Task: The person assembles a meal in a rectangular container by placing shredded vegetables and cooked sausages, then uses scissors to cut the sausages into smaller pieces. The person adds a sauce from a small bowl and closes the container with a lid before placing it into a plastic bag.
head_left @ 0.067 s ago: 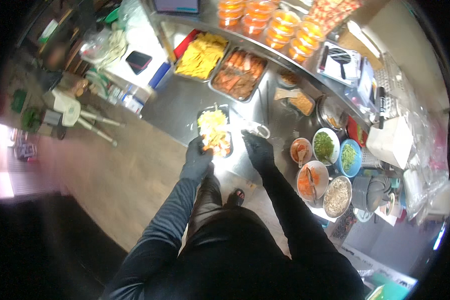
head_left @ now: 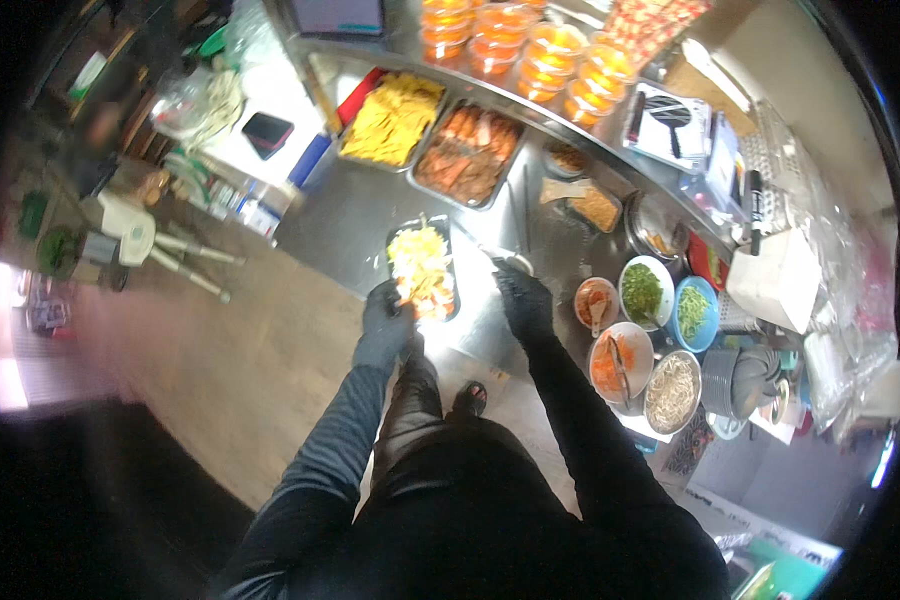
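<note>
My left hand (head_left: 383, 312), in a dark glove, is closed on the near left edge of a black takeaway tray (head_left: 453, 297). Shredded yellow and white food with orange-red pieces (head_left: 422, 268) fills it. To the right, my dark-gloved right hand (head_left: 523, 302) is closed above the steel counter, apart from the tray. Its fingertips cover part of a pale ring-shaped utensil (head_left: 521, 264) lying there. Whether the fingers grip it is hidden. Beyond the tray stand a pan of yellow sliced food (head_left: 394, 118) and a pan of reddish-brown cooked meat (head_left: 470, 150).
Right of my right hand are bowls of chopped greens (head_left: 643, 293), shredded orange vegetable (head_left: 610, 358) and bean sprouts (head_left: 673, 392). A raised shelf (head_left: 560, 112) bears stacked orange-filled cups (head_left: 550, 62). A phone (head_left: 267, 134) lies far left; a pale stool (head_left: 135, 228) stands on the floor.
The whole view has shifted slightly. My right hand has moved a little to the right and now covers more of the ring-shaped utensil. My left hand stays at the tray.
</note>
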`<state>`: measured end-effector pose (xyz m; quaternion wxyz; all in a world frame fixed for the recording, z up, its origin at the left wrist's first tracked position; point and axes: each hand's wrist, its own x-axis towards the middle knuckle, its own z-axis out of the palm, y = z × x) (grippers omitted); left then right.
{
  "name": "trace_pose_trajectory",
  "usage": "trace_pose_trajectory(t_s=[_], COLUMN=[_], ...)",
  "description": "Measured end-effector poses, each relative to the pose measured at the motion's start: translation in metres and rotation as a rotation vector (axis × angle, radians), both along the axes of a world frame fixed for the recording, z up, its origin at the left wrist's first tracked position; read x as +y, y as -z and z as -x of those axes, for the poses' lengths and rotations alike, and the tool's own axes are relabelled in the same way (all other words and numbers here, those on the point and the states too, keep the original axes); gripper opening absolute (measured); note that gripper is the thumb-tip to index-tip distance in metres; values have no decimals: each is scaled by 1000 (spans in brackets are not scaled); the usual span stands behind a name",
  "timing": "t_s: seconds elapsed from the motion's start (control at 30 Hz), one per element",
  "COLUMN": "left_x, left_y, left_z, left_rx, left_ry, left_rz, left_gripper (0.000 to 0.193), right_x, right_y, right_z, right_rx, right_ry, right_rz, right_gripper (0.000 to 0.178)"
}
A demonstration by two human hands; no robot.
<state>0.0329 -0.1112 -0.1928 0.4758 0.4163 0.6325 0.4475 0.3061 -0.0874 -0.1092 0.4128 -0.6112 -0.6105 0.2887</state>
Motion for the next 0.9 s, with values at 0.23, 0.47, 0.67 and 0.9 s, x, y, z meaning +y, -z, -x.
trace_pose_trajectory(t_s=[0.23, 0.47, 0.67, 0.9], left_x=[53, 123, 147, 123], left_y=[10, 52, 21, 27], left_z=[76, 98, 66, 89], left_rx=[164, 258, 149, -189], left_ry=[45, 273, 490, 127], left_rz=[108, 187, 312, 332], left_gripper=[35, 28, 28, 12], right_x=[97, 160, 81, 97], right_y=[76, 47, 83, 82], right_z=[-198, -180, -128, -111], right_rx=[-279, -317, -714, -406], right_ry=[578, 557, 401, 579], right_rz=[193, 153, 149, 368], right_gripper=[35, 39, 78, 91])
